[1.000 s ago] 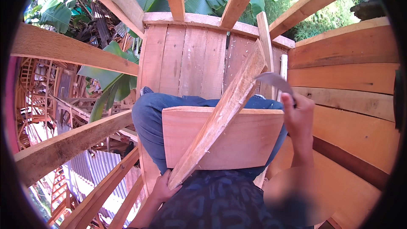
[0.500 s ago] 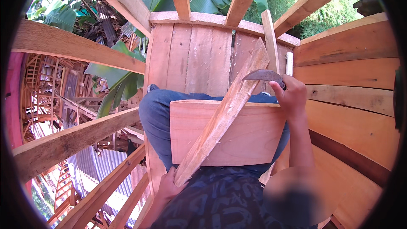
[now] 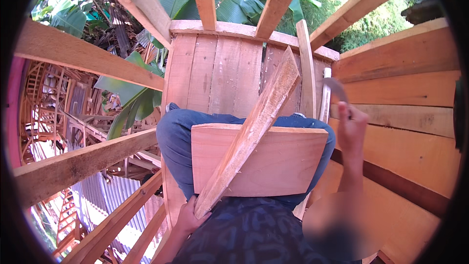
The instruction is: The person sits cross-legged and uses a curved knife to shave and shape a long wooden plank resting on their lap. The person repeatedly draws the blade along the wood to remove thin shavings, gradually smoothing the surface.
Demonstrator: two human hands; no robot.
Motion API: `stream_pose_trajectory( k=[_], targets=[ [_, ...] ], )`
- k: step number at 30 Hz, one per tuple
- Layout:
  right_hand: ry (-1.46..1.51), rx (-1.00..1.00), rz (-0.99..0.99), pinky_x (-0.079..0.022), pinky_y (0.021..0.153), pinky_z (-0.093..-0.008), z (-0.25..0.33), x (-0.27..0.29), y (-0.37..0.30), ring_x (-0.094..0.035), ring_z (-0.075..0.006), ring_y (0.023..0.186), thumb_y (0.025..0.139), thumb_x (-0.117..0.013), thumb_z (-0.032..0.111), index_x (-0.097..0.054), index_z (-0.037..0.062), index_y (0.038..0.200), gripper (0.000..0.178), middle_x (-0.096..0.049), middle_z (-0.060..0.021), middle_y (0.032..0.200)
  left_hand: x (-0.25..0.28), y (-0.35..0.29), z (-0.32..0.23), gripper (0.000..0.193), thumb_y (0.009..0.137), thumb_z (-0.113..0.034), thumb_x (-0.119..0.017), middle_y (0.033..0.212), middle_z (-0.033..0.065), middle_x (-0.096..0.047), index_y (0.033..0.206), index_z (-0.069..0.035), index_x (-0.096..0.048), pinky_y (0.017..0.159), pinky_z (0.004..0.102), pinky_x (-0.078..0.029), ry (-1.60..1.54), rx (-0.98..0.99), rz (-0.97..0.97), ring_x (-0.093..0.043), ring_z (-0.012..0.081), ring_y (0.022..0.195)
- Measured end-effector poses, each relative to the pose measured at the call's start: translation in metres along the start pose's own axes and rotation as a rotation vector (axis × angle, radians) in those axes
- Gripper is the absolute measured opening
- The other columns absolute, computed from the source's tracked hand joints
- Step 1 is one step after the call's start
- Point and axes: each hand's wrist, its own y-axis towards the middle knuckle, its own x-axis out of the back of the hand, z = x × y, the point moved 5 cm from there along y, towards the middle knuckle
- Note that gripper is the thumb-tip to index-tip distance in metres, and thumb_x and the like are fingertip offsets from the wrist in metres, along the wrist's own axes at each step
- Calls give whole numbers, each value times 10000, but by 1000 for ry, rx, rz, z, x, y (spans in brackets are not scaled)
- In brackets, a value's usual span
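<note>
A long, rough-hewn wooden post (image 3: 254, 124) lies slantwise across a wide board (image 3: 281, 161) resting on my lap. My left hand (image 3: 188, 217) grips the post's near end, by my shirt. The far end rises past my knees, with pale, hacked faces along its length. Off to the right, my right hand (image 3: 352, 124) is closed round the handle of a curved knife (image 3: 336, 89). The blade is smeared by motion and stands apart from the post. The fingers hide most of the handle.
Plank flooring (image 3: 227, 71) lies beyond my knees, edged by a wooden rail (image 3: 234, 29). A thin batten (image 3: 307, 76) and a pale stick (image 3: 326, 95) lie to the right. A plank wall (image 3: 400, 137) closes the right side; slanting beams (image 3: 88, 151) line the left.
My right hand has pulled the curved knife off the post, to the right and slightly nearer me. My left hand keeps hold of the post's end. The view has shifted slightly.
</note>
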Motion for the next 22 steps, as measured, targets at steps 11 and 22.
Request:
stream_pose_trajectory(
  k=[11,22],
  targets=[
    [-235,-433,-201,-300,468,-396,-144,27,62,-366,-184,474,938,-428,569,-435,-16,560,697,-368,-97,483,5,-8,3,485,676,-271,-768,799,199,-627,959,4,-486,680,379,-483,-85,29,-1,-649,374,794],
    [-266,256,194,-433,496,-413,17,-57,13,-586,-252,489,878,-567,528,-644,47,689,522,-542,-197,566,5,-1,-8,497,694,-271,-762,858,191,-661,999,0,-479,711,382,-498,-2,113,14,-670,345,836]
  ],
)
